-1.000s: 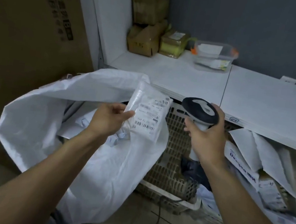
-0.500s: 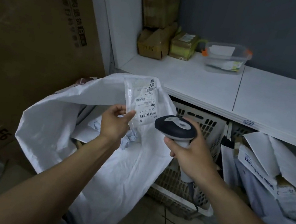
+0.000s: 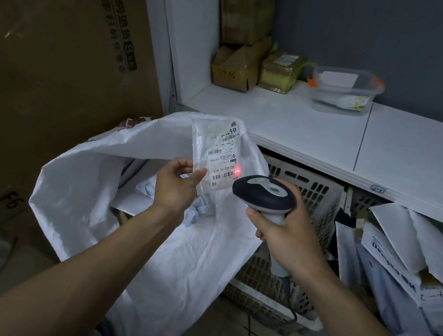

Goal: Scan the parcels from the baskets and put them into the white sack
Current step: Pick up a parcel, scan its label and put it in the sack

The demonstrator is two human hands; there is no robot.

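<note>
Our left hand (image 3: 175, 187) pinches the parcel (image 3: 216, 152) at its lower left edge, thumb in front, fingers behind. It's a clear bag held upright, label facing us. Our right hand (image 3: 288, 235) is wrapped round the handle of the scanner (image 3: 263, 195), with the scanner head just beside the parcel's lower right corner. The red scan spot (image 3: 237, 171) sits on the bottom barcode.

The parcel hangs above the open mouth of the white sack (image 3: 91, 185), and other packets lie inside the sack. The sack leans on the basket (image 3: 322, 194) under the front edge of the bench (image 3: 306, 128). The scanner cable (image 3: 289, 301) drops in front of that basket. A heap of parcels (image 3: 401, 266) fills the space to its right.

At the bench's back left corner, cardboard boxes (image 3: 235, 66) are stacked, with a yellow packet (image 3: 279, 73) touching them. A clear tub (image 3: 344, 91) sits near the back edge. A big carton (image 3: 44, 55) stands left of the sack.
</note>
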